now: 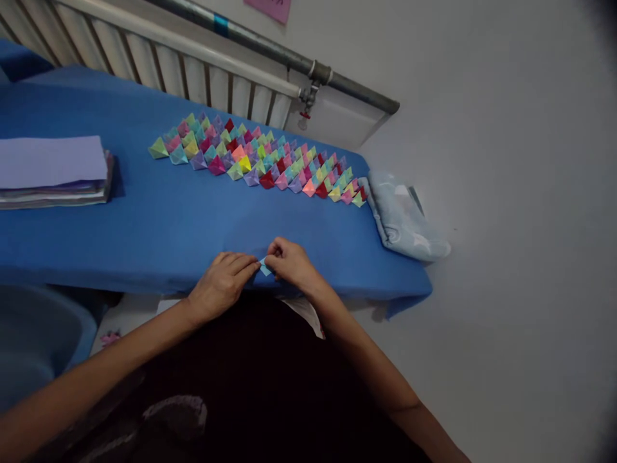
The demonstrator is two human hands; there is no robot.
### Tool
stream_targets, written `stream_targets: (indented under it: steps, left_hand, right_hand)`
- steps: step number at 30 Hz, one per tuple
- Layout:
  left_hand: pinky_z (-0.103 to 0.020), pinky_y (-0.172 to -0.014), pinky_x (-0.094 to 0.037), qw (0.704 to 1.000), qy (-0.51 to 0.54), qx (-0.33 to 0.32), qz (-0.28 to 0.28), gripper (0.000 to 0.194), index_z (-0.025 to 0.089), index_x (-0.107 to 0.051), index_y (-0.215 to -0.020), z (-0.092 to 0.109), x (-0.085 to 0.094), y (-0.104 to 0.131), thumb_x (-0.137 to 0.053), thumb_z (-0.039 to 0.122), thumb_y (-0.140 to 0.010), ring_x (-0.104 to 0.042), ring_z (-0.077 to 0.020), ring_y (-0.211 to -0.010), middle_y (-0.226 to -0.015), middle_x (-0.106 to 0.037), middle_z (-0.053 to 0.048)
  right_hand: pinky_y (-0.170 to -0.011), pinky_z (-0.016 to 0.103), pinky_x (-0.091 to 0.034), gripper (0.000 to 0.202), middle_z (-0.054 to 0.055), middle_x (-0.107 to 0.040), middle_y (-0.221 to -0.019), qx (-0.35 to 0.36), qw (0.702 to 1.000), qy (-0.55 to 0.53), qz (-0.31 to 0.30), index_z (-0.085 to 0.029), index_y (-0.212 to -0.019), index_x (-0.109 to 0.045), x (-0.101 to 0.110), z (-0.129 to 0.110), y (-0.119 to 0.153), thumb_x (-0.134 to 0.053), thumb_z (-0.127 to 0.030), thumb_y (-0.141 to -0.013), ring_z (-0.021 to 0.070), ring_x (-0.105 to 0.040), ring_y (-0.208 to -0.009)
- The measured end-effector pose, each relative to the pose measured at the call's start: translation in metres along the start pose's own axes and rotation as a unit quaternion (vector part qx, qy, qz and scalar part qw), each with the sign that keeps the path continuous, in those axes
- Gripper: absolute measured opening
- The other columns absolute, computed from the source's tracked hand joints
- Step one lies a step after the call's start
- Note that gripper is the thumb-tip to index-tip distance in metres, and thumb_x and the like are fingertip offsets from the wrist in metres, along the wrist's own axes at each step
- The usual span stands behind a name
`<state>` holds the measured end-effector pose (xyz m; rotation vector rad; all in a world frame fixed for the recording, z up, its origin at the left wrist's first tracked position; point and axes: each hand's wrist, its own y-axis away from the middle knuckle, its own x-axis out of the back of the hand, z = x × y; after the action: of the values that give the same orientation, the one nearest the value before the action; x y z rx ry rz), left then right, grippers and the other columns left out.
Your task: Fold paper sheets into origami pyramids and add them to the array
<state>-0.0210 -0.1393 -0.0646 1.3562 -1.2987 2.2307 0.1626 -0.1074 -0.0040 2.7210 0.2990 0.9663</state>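
Observation:
Between my two hands, near the front edge of the table, is a small light-blue piece of folded paper (265, 269). My left hand (224, 280) pinches its left side, fingers together. My right hand (292, 262) has thumb and forefinger closed on its right side, the other fingers curled. Both hands cover part of the paper, so its full shape is hidden. Beyond them stand rows of small origami pieces shaped like boats (267, 180), in pink, green, purple, red, yellow and blue.
A blue cloth (159, 231) covers the table. At the left lies a stack of coloured paper (53, 164); at the right end, a folded pale-blue fabric (402, 215). A radiator (193, 77) and pipe run behind. A blue plastic chair (48, 334) stands lower left.

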Motion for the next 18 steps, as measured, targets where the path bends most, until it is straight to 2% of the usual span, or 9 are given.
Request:
stream_targets:
  steps: [11, 18]
  left_hand:
    - [-0.040, -0.086, -0.045, 0.999, 0.010, 0.030, -0.021, 0.033, 0.017, -0.066, -0.120, 0.0003, -0.0013, -0.0009, -0.041, 0.010, -0.099, -0.062, -0.0250, -0.100, -0.115, -0.070, -0.012]
    - [-0.039, -0.081, -0.043, 0.999, -0.007, 0.025, -0.021, 0.033, 0.015, -0.068, -0.111, 0.0010, -0.0034, -0.0049, -0.041, 0.006, -0.095, -0.062, -0.0251, -0.095, -0.112, -0.071, -0.013]
  right_hand:
    - [-0.037, 0.016, -0.039, 0.021, -0.010, -0.050, -0.056, -0.017, 1.000, -0.016, -0.019, -0.021, -0.073, -0.047, -0.0005, -0.0006, -0.0030, -0.062, -0.007, -0.075, 0.0058, -0.049, -0.039]
    - [-0.042, 0.021, -0.042, 0.021, -0.009, -0.050, -0.057, -0.011, 0.999, 0.021, -0.035, -0.023, -0.073, -0.046, -0.0015, -0.0025, -0.0058, -0.061, -0.008, -0.074, 0.0088, -0.051, -0.043]
